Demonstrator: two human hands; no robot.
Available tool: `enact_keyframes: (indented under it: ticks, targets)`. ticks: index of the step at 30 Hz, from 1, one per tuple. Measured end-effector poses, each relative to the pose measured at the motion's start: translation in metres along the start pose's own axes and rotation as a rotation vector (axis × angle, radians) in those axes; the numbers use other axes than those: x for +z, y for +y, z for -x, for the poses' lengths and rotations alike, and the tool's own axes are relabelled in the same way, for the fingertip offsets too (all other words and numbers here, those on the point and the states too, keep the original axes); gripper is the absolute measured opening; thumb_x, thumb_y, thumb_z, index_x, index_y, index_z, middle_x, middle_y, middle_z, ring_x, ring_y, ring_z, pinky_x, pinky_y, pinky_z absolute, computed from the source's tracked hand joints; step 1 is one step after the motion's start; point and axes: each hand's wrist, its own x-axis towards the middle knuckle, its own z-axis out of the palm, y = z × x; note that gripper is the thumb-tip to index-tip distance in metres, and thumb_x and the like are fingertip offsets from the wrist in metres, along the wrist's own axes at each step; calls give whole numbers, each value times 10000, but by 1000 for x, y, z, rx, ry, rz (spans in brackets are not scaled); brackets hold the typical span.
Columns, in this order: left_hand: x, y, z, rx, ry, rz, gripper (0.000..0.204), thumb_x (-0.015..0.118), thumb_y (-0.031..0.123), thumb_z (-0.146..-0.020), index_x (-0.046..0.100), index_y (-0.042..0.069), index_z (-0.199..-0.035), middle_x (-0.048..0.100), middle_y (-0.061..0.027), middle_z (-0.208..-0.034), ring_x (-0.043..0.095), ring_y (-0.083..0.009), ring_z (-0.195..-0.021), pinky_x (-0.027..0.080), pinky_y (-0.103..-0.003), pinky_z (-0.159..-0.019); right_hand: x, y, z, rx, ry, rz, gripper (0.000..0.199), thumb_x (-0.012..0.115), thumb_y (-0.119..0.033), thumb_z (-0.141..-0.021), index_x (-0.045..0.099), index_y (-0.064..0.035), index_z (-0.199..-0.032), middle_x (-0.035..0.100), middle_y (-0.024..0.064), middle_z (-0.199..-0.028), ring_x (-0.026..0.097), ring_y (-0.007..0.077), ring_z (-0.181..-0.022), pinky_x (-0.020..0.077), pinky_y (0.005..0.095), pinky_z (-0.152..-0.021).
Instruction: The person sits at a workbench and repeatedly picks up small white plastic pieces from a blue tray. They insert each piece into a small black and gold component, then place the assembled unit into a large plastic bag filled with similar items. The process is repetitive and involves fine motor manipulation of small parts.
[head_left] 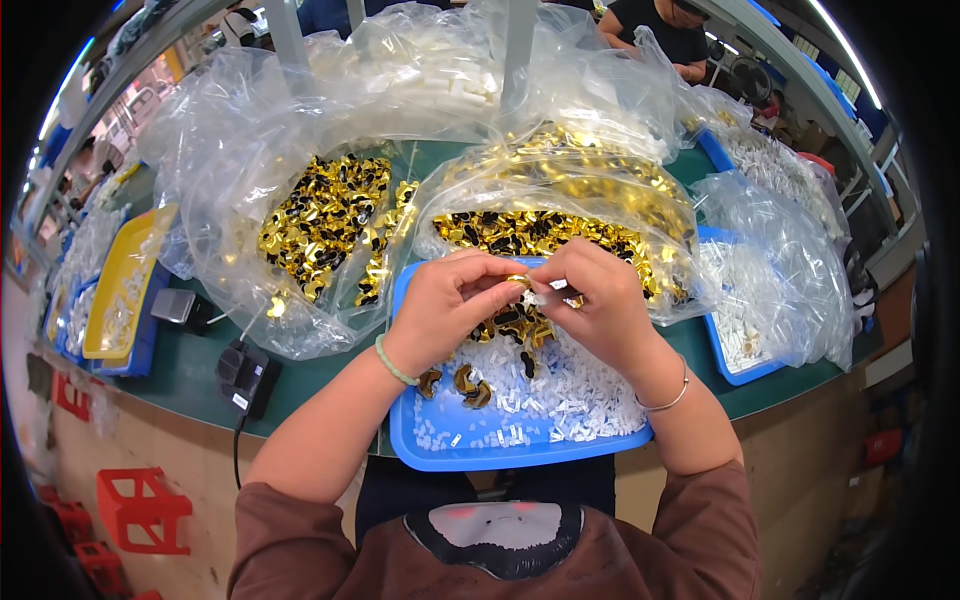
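Observation:
My left hand (442, 305) pinches a small shiny gold piece (519, 281) between thumb and fingertips. Right beside it, my right hand (594, 298) has thumb and forefinger pressed together at the same piece; a tiny white part (542, 290) shows at those fingertips. Both hands hover over a blue tray (478, 459) at the table's front edge. Inside the tray lie many small white plastic parts (590, 405) and a heap of curved gold-and-black pieces (520, 330). A few of these pieces (470, 388) rest apart, near my left wrist.
Clear plastic bags of gold-and-black pieces (330, 215) (540, 228) spread behind the tray. At right stands another blue tray (745, 378) of white parts under plastic. A yellow tray (107, 345), a black device (248, 375) and its cable are at left. Red stools (145, 508) stand on the floor.

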Motion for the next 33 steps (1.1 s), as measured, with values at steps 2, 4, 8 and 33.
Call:
enact_keyframes:
  ticks: [2, 4, 8, 33]
  targets:
    - [1, 0, 0, 10, 3, -21, 203, 641, 54, -907, 666, -37, -1087, 637, -62, -1019, 638, -109, -917, 527, -233, -816, 2, -1, -1, -93, 41, 145, 179, 723, -14, -657, 602, -69, -776, 550, 57, -707, 594, 230, -640, 471, 303, -520]
    - [1, 3, 0, 31, 18, -41, 197, 640, 59, -906, 670, -36, -1076, 645, -69, -1006, 644, -111, -903, 530, -239, -806, 3, -2, 0, -177, 70, 261, 171, 713, -18, -652, 596, -70, -766, 536, 56, -697, 587, 225, -628, 467, 306, -517]
    - [1, 4, 0, 79, 37, -83, 191, 644, 70, -901, 676, -27, -1063, 646, -75, -995, 642, -116, -878, 526, -247, -788, 7, -6, 0, -292, 103, 397, 149, 689, -28, -657, 594, -62, -766, 527, 54, -701, 580, 210, -611, 464, 314, -512]
    - [4, 0, 0, 144, 148, -116, 165, 669, 90, -883, 693, 6, -1023, 647, -76, -911, 645, -127, -773, 516, -237, -697, 8, -10, 3, -225, 60, 318, 172, 678, -24, -688, 617, -47, -847, 546, 59, -736, 588, 194, -601, 465, 309, -503]
